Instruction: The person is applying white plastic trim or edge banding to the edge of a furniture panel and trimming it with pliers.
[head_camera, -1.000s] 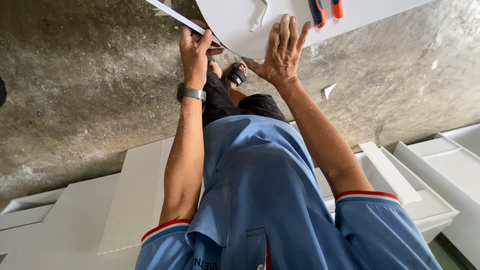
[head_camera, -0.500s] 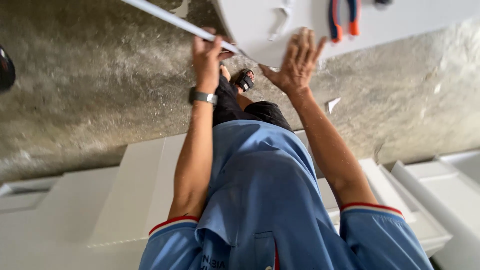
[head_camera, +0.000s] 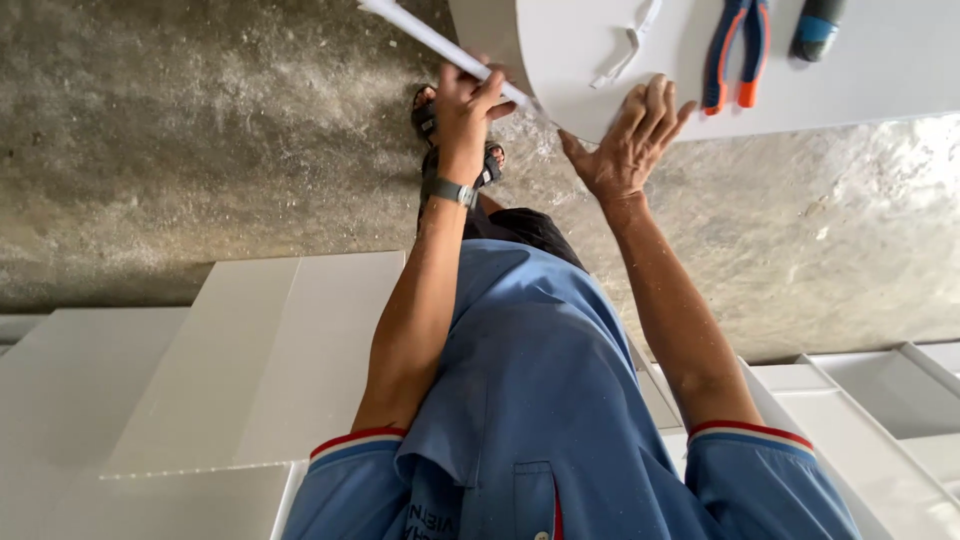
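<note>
Change: since a second ago the view has slid, so the white panel (head_camera: 800, 70) now shows more of its top, and the pliers (head_camera: 735, 55) and a dark tool with a blue band (head_camera: 815, 28) have come fully into sight. The strip's free end reaches further out to the upper left.
Left hand (head_camera: 465, 100): fingers closed around the thin white strip (head_camera: 430, 40), gripping it where it meets the panel's curved edge; a watch (head_camera: 450, 190) sits on the wrist.
Right hand (head_camera: 625, 140): fingers spread and open, palm pressed flat on the panel's rounded corner, holding nothing.
Meaning: both hands have kept their places at the curved edge through the last second, so I judge the strip is being laid along that edge, with only a short stretch seated and most of it loose.
Strip: runs slanting from the left hand up to the top left, clear of the floor.
Scrap: a short bent white offcut (head_camera: 625, 50) lies on the panel, near the pliers.
Surface: the panel is smooth, white and flat, with one rounded corner.
Room: rough grey concrete floor (head_camera: 200, 150); more white boards (head_camera: 250, 370) lie stacked at the lower left, and white trays (head_camera: 880, 400) at the lower right. A sandalled foot (head_camera: 430, 110) stands under the left hand.
</note>
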